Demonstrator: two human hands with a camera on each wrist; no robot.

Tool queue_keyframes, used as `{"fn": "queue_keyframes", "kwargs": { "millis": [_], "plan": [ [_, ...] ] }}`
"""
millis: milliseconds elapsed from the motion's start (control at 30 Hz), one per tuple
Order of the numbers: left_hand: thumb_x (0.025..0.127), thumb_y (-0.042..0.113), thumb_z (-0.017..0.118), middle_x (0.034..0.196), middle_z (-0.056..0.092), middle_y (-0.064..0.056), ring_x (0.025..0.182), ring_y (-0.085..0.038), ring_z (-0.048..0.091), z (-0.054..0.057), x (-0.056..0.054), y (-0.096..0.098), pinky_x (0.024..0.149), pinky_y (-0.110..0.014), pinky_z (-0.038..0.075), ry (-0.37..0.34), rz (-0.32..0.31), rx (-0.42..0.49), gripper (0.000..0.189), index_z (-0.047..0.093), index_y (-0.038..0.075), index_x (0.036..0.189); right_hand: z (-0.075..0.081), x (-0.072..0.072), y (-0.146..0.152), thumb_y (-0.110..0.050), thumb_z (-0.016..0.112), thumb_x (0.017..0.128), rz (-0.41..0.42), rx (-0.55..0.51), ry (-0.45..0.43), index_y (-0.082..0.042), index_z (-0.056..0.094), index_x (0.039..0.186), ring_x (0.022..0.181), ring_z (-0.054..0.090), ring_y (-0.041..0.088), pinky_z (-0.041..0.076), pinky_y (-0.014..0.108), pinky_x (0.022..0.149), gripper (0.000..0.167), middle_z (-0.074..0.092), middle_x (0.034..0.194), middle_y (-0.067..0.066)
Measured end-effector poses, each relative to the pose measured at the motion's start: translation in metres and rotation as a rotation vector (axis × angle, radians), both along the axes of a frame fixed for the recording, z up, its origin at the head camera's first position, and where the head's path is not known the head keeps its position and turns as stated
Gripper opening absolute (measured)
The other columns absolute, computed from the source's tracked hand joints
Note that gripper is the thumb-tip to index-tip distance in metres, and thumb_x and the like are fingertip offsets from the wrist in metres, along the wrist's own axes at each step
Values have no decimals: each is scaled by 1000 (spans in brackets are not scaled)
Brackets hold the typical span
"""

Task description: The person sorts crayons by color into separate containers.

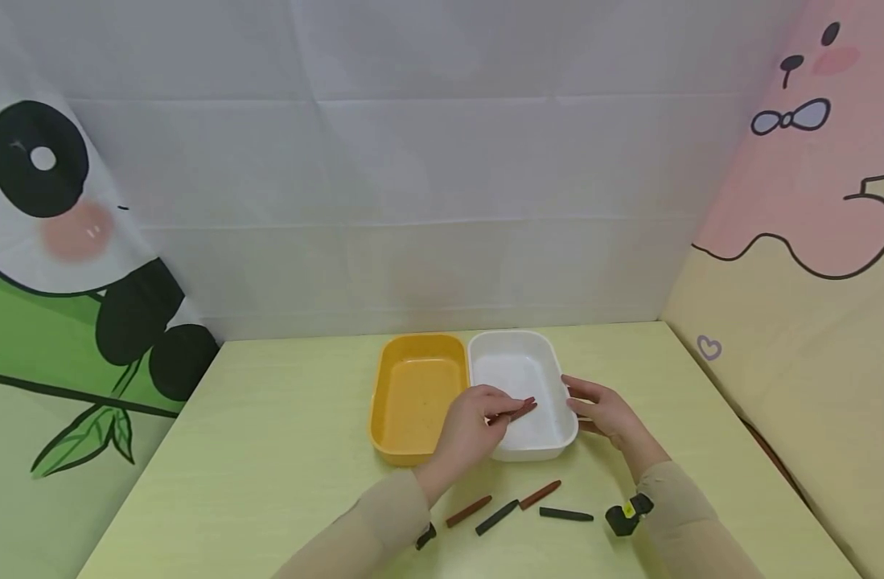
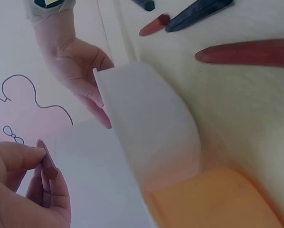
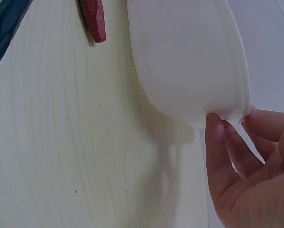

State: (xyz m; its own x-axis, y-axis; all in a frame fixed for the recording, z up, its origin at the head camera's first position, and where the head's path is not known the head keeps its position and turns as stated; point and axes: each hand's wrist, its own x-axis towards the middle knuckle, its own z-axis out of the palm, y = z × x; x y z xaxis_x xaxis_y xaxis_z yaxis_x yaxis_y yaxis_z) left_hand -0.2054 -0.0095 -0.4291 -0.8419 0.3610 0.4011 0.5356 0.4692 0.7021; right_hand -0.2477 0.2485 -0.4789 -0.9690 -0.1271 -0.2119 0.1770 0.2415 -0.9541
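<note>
One tray [image 1: 517, 366] is white, another tray [image 1: 420, 394] yellow-orange — some crayons [image 1: 523, 412] reddish-brown, other crayons [image 1: 497, 518] dark.

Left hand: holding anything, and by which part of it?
Left hand pinches at least one reddish crayon by its sides; exact spot is partly hidden.

Before me, the table [image 1: 268, 426] supports a yellow tray [image 1: 420, 398]; at its 3 o'clock, a white tray [image 1: 510, 362]; at that tray's 6 o'clock, four crayons [image 1: 497, 517].

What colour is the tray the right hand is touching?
The tray is white, best seen in the head view.
</note>
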Motion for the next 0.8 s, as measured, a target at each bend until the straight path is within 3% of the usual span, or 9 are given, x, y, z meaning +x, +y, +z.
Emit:
{"fn": "queue_keyframes", "kwargs": {
  "millis": [167,367,567,800],
  "plan": [
    [87,-3,71,89,69,3,83,-13,60,5,-11,5,72,-23,51,11,-29,-12,23,81,13,101,1,0,0,-9,55,102,-1,14,1,-1,37,151,118,56,36,56,40,86,53,35,150,31],
    [87,-4,68,85,68,3,78,-11,56,5,-29,9,68,-20,49,-50,-43,-53,24,81,11,102,1,1,-2,-9,56,101,-11,26,0,-1,38,151,120,55,37,56,41,87,53,37,149,31],
    [87,-5,68,85,71,1,78,-12,57,4,-45,12,71,-21,49,-21,-35,-118,25,80,11,103,1,2,-2,-7,55,102,-9,13,5,0,38,150,118,56,35,56,40,87,52,37,149,31],
    [88,-5,66,87,71,1,74,-12,52,6,-57,18,69,-22,47,-134,10,-127,32,79,17,108,0,3,0,-7,55,102,-3,19,11,0,38,150,118,56,34,56,39,86,52,37,148,31]
  ]
}}
